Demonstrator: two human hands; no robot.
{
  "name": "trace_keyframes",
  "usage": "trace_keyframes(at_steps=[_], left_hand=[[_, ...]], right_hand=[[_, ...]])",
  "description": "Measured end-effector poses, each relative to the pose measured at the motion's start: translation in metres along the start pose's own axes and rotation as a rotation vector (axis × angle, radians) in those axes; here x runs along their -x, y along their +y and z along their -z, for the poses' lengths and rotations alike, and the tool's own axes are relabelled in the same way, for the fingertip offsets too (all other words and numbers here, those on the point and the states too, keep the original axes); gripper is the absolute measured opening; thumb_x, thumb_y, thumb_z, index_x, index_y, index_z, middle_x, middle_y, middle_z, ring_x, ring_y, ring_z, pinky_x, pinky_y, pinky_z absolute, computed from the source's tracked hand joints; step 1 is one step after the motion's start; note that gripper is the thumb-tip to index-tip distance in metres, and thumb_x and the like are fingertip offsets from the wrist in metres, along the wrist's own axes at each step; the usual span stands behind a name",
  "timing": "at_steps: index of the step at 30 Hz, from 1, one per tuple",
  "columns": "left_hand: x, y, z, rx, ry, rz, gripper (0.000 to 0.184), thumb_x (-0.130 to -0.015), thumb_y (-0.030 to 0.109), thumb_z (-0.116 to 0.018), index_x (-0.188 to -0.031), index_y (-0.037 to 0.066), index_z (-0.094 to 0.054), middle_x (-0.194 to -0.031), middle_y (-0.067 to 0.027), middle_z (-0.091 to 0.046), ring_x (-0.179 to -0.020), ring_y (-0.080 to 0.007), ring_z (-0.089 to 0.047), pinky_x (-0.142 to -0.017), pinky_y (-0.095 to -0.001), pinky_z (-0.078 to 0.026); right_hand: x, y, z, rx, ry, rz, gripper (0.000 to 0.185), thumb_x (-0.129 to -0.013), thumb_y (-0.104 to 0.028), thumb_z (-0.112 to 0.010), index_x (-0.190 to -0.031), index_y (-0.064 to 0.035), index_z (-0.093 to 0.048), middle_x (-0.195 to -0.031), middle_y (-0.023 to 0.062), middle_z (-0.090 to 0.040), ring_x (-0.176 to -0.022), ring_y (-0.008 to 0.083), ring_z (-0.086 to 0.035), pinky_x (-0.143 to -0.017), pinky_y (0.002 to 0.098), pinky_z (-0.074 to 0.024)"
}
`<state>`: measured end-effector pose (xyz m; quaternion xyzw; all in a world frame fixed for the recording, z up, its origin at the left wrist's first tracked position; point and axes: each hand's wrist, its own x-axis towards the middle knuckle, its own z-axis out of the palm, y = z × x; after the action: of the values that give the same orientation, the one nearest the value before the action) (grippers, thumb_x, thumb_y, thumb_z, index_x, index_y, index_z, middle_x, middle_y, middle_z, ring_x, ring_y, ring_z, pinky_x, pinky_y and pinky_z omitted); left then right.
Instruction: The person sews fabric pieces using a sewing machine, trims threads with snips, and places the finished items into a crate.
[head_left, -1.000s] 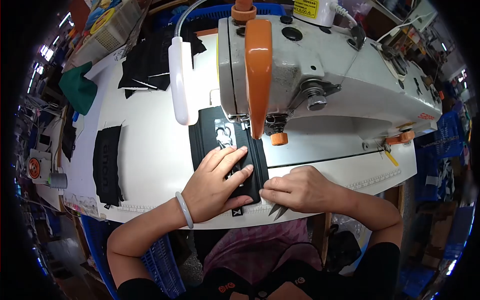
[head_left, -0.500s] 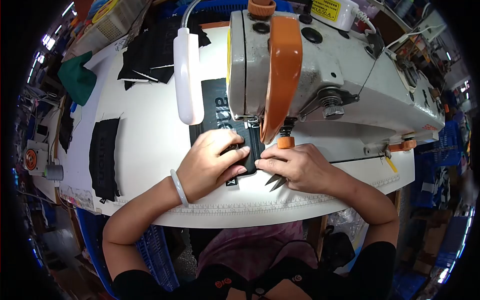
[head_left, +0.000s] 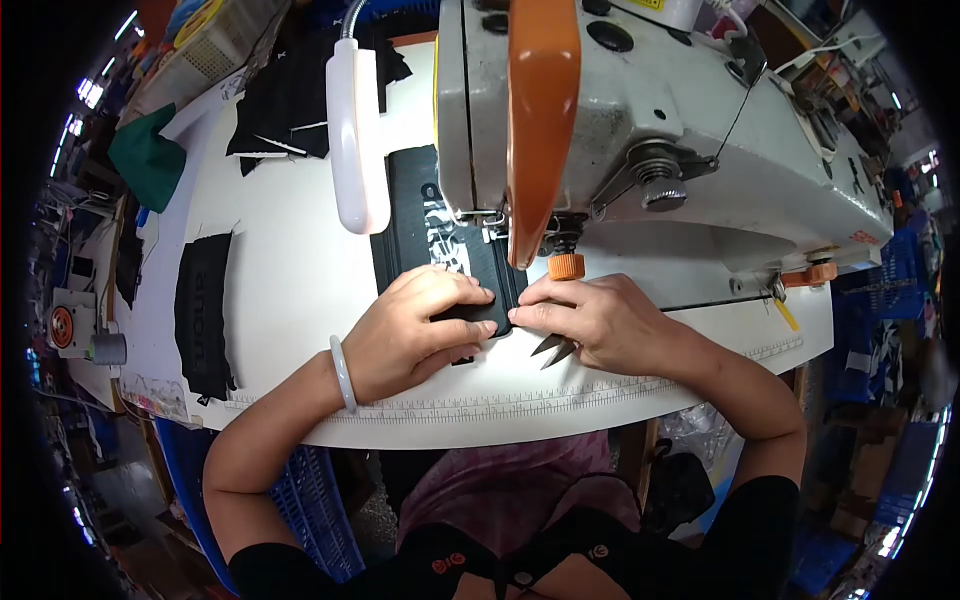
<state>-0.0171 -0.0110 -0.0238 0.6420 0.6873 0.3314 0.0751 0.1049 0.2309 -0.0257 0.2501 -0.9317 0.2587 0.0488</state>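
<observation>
A black fabric piece with shiny lettering (head_left: 440, 225) lies under the needle area of a grey sewing machine (head_left: 620, 110) with an orange lever cover. My left hand (head_left: 415, 325) rests on its lower part, thumb and fingers closed on the cloth. At the piece's lower right edge, my right hand (head_left: 595, 325) pinches the border between thumb and index finger. Small dark scissors (head_left: 555, 350) are tucked in the same hand, tips poking out below the fingers.
A white lamp (head_left: 355, 140) hangs left of the machine head. Another black lettered piece (head_left: 205, 315) lies at the left, with black scraps (head_left: 285, 110) and green cloth (head_left: 147, 157) behind. A ruler strip (head_left: 450, 405) runs along the table's front edge.
The black piece has moved away from me, further under the machine, and both hands have gone forward with it. My left hand's fingers, spread flat earlier, are now curled.
</observation>
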Motion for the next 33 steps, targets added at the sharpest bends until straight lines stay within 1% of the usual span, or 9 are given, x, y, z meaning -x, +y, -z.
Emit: trace_keyframes(at_steps=[6,7,10,14,15,17,20,25,33], left_hand=[[-0.004,-0.002,-0.002,-0.128,0.032,-0.051,0.019,-0.082,0.012,-0.075,-0.1,0.007,-0.072,-0.11,-0.0112,-0.067,-0.107,-0.0278,-0.063,-0.1,-0.0442,-0.048],[-0.006,-0.005,0.0,-0.115,0.033,-0.047,0.019,-0.082,0.012,-0.075,-0.099,0.007,-0.072,-0.11,-0.0113,-0.067,-0.107,-0.0278,-0.063,-0.099,-0.044,-0.048],[-0.012,-0.017,0.001,-0.13,0.071,-0.052,0.019,-0.081,0.01,-0.074,-0.099,0.006,-0.072,-0.109,-0.0123,-0.066,-0.106,-0.029,-0.063,-0.097,-0.0444,-0.049],[-0.016,-0.031,0.01,-0.122,-0.003,0.029,0.018,-0.082,0.011,-0.073,-0.1,0.007,-0.072,-0.11,-0.0126,-0.066,-0.102,-0.0316,-0.062,-0.093,-0.045,-0.049],[-0.018,-0.036,0.011,-0.14,-0.009,0.023,0.019,-0.085,0.013,-0.072,-0.104,0.009,-0.072,-0.097,-0.0112,-0.064,-0.087,-0.0293,-0.061,-0.08,-0.0424,-0.048],[-0.021,-0.048,0.014,-0.175,-0.022,0.01,0.022,-0.09,0.016,-0.069,-0.112,0.013,-0.071,-0.072,-0.0086,-0.061,-0.059,-0.0248,-0.061,-0.054,-0.0371,-0.046],[-0.028,-0.049,0.022,-0.176,-0.028,0.047,0.014,-0.087,0.013,-0.07,-0.099,0.006,-0.071,-0.096,-0.0116,-0.062,-0.095,-0.0317,-0.058,-0.087,-0.0427,-0.047],[-0.028,-0.05,0.023,-0.231,-0.022,0.056,0.015,-0.087,0.01,-0.068,-0.1,0.006,-0.07,-0.103,-0.0115,-0.063,-0.104,-0.0305,-0.057,-0.092,-0.0413,-0.047],[-0.027,-0.055,0.019,-0.228,-0.006,0.029,0.019,-0.083,0.007,-0.07,-0.102,0.007,-0.071,-0.107,-0.0111,-0.062,-0.107,-0.0316,-0.057,-0.096,-0.042,-0.047]], right_hand=[[-0.001,0.004,-0.001,0.079,-0.005,0.015,0.041,-0.073,0.0,-0.069,-0.113,-0.0092,-0.069,-0.107,0.0053,-0.068,-0.087,0.0233,-0.069,-0.069,0.0353,-0.057],[-0.004,0.009,-0.002,0.046,-0.001,0.015,0.041,-0.074,0.0,-0.068,-0.114,-0.0097,-0.069,-0.106,0.0069,-0.069,-0.084,0.024,-0.069,-0.069,0.0371,-0.0568],[-0.012,0.02,-0.003,0.172,0.068,0.075,0.025,-0.082,-0.009,-0.063,-0.107,-0.0076,-0.069,-0.09,0.0053,-0.062,-0.064,0.02,-0.064,-0.054,0.0347,-0.0534],[-0.019,0.022,0.006,0.199,-0.02,0.011,0.016,-0.081,-0.008,-0.063,-0.095,-0.0054,-0.068,-0.086,0.0072,-0.062,-0.069,0.0207,-0.064,-0.057,0.0371,-0.0546],[-0.023,0.024,0.003,0.207,0.055,0.026,0.012,-0.08,-0.005,-0.062,-0.091,-0.0021,-0.065,-0.088,0.008,-0.063,-0.077,0.024,-0.067,-0.065,0.0395,-0.0562],[-0.022,0.019,0.003,0.14,-0.001,-0.13,0.014,-0.079,-0.005,-0.061,-0.092,0.0,-0.065,-0.093,0.0097,-0.065,-0.085,0.0269,-0.067,-0.072,0.0412,-0.0559],[-0.024,0.018,0.002,0.146,-0.1,-0.362,0.027,-0.073,-0.014,-0.066,-0.098,-0.0049,-0.067,-0.095,0.0159,-0.068,-0.086,0.0327,-0.068,-0.079,0.0445,-0.055],[-0.039,0.011,0.018,0.07,-0.321,-0.58,0.029,-0.074,-0.021,-0.066,-0.1,-0.0078,-0.07,-0.095,0.0206,-0.069,-0.085,0.0359,-0.068,-0.082,0.0454,-0.0542],[-0.042,0.013,0.018,0.121,-0.357,-0.537,0.026,-0.077,-0.02,-0.064,-0.098,-0.0066,-0.07,-0.093,0.0185,-0.07,-0.087,0.0341,-0.068,-0.082,0.0439,-0.0542]])
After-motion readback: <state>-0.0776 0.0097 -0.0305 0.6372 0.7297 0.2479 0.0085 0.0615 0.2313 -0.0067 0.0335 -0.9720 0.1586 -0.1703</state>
